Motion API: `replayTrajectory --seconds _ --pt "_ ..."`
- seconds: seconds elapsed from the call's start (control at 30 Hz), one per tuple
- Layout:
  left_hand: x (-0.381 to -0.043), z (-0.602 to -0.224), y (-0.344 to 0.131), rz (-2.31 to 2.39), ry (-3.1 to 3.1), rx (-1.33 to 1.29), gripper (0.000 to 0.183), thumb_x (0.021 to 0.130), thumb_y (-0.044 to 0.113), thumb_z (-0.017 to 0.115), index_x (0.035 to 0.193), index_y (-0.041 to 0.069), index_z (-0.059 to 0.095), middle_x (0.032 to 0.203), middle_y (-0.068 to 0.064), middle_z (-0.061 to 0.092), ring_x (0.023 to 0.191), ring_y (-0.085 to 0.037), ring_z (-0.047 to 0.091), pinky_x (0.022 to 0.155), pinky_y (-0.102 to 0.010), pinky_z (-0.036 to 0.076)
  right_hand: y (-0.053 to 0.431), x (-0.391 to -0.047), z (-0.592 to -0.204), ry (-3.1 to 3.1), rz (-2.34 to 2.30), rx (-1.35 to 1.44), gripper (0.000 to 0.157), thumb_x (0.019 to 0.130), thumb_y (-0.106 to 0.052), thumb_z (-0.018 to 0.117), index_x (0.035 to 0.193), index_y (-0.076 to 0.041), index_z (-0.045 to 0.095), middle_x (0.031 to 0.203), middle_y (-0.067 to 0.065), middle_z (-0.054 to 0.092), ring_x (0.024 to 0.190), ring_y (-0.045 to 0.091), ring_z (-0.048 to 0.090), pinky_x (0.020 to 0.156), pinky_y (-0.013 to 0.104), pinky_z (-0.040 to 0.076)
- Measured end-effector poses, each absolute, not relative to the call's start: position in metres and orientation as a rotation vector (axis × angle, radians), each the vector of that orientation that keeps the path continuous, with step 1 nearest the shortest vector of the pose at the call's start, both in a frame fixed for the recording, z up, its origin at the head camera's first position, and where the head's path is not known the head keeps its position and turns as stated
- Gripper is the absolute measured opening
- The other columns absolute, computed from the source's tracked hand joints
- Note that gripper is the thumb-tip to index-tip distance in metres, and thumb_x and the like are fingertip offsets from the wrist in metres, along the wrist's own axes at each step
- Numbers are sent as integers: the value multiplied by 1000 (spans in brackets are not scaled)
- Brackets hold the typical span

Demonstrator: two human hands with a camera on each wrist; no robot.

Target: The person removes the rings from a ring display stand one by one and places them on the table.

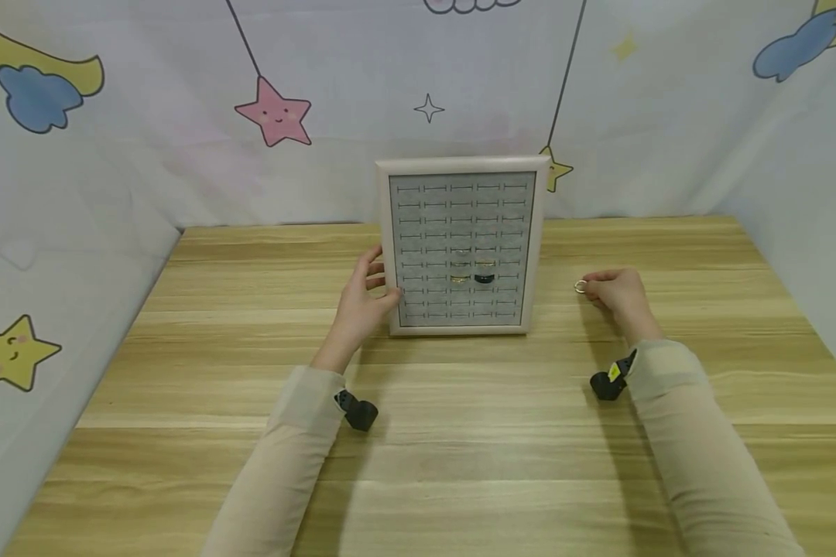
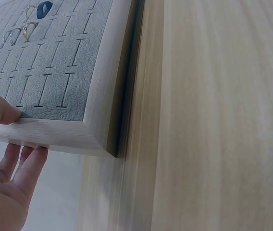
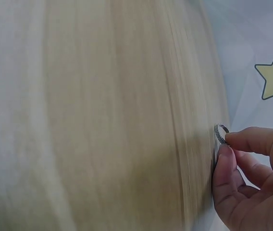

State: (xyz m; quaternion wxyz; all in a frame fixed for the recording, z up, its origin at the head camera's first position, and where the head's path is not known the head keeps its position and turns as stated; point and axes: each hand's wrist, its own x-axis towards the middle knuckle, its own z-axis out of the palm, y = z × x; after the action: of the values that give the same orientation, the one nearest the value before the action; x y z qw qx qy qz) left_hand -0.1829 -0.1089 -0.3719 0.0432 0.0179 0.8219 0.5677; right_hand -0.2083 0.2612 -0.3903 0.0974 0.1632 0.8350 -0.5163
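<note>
A ring display board in a pale frame stands upright on the table, with rows of slots across its grey felt panel. My left hand grips the frame's left side, thumb over the front and fingers around the outer edge. Several rings sit in the slots right of the panel's middle, among them a black ring and a gold ring. To the right of the board, thumb and index finger of my right hand pinch a silver ring by its edge, apart from the board.
A wooden table lies beneath everything. White cloth printed with stars and clouds hangs behind it and along both sides. Each wrist carries a small black camera, the left camera and the right camera.
</note>
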Motion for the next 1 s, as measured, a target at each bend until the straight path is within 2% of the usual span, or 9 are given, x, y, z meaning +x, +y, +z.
replayTrajectory --seconds 0.43,0.67,0.8,0.9,1.0 --pt "-183 -371 -109 1735 2512 43 72 89 3 60 150 19 25 142 -16 43 127 -34 46 99 -47 49 263 -208 -388 2493 -1517 530 41 93 -8 51 130 11 51 65 -22 52 61 -5 51 59 10 49" --pt "-182 -371 -108 1735 2507 40 72 89 4 60 151 19 25 142 -16 43 128 -34 46 99 -47 49 254 -207 -369 2588 -1680 627 47 99 -27 40 138 -1 48 100 -9 50 81 1 51 68 9 48" --pt "-182 -372 -109 1738 2502 37 72 90 3 59 151 20 24 142 -16 42 128 -34 46 99 -47 49 240 -208 -348 2711 -1894 589 43 99 -29 42 129 -1 55 96 -11 51 81 0 51 70 9 46" --pt "-183 -372 -109 1741 2498 36 72 90 3 59 151 20 24 142 -16 42 128 -33 46 99 -47 49 225 -207 -332 2773 -2033 561 36 98 -30 46 122 -7 60 92 -14 51 79 -3 51 70 10 45" --pt "-183 -372 -108 1746 2493 39 72 90 3 59 151 20 25 142 -15 42 128 -33 45 100 -47 49 208 -203 -317 2825 -2174 461 24 98 -25 49 113 -12 63 91 -15 53 78 -2 53 71 13 46"
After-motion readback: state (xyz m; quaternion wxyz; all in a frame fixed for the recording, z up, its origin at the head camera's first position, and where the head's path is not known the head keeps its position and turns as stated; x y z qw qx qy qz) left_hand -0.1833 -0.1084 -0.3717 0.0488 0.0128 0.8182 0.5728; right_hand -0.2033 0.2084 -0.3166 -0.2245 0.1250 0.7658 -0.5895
